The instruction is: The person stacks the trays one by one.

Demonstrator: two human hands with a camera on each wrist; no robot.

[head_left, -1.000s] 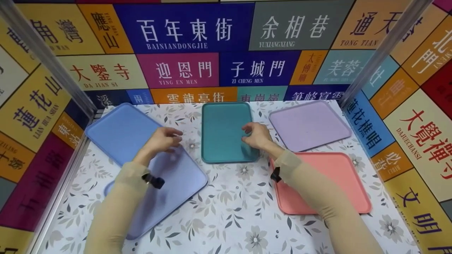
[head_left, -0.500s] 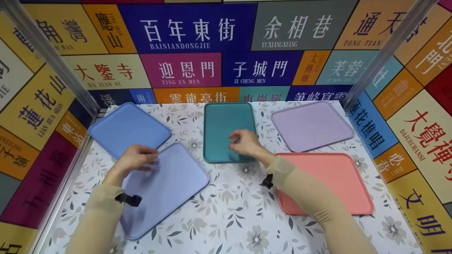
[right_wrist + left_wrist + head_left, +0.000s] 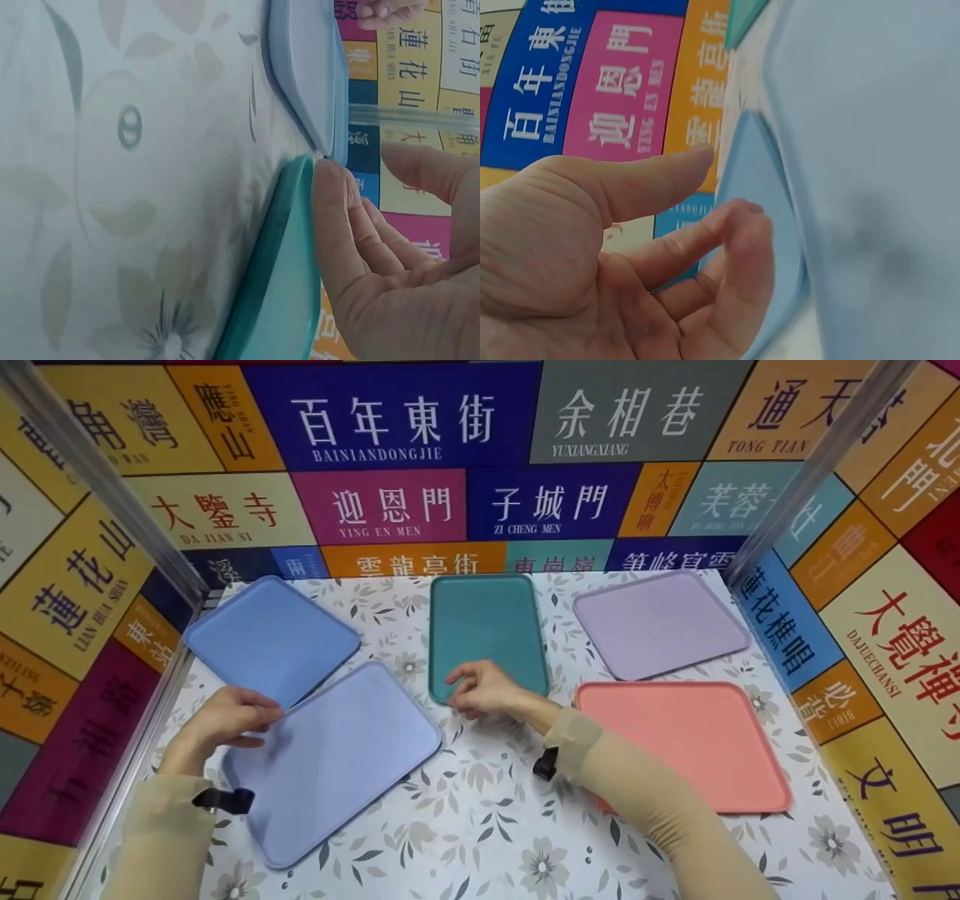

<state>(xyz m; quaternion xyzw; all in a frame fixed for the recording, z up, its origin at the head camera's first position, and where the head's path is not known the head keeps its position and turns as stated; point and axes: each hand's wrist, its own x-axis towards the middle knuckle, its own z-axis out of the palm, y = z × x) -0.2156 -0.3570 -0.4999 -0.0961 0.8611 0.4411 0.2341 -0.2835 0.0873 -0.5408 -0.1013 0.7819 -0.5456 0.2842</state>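
My left hand (image 3: 229, 724) hovers at the left corner of a periwinkle tray (image 3: 345, 765), its fingers loosely bent around nothing. The left wrist view shows a gap between thumb and fingers, with the tray (image 3: 885, 150) beyond them. My right hand (image 3: 484, 688) hangs over the near edge of a teal tray (image 3: 487, 622), also holding nothing. In the right wrist view its fingers (image 3: 337, 232) curve loosely beside the teal tray's rim (image 3: 262, 262), thumb apart. A blue tray (image 3: 274, 634) lies behind the periwinkle one, at the back left.
A lilac tray (image 3: 660, 622) lies at the back right, and a coral tray (image 3: 697, 750) in front of it lies partly under my right sleeve. All rest on a floral tablecloth (image 3: 480, 825). Panels with printed lettering (image 3: 390, 427) enclose the table at the back and both sides.
My left hand has moved left and toward me, from over the blue and periwinkle trays to the latter's left corner. My right hand has slid left and nearer across the teal tray.
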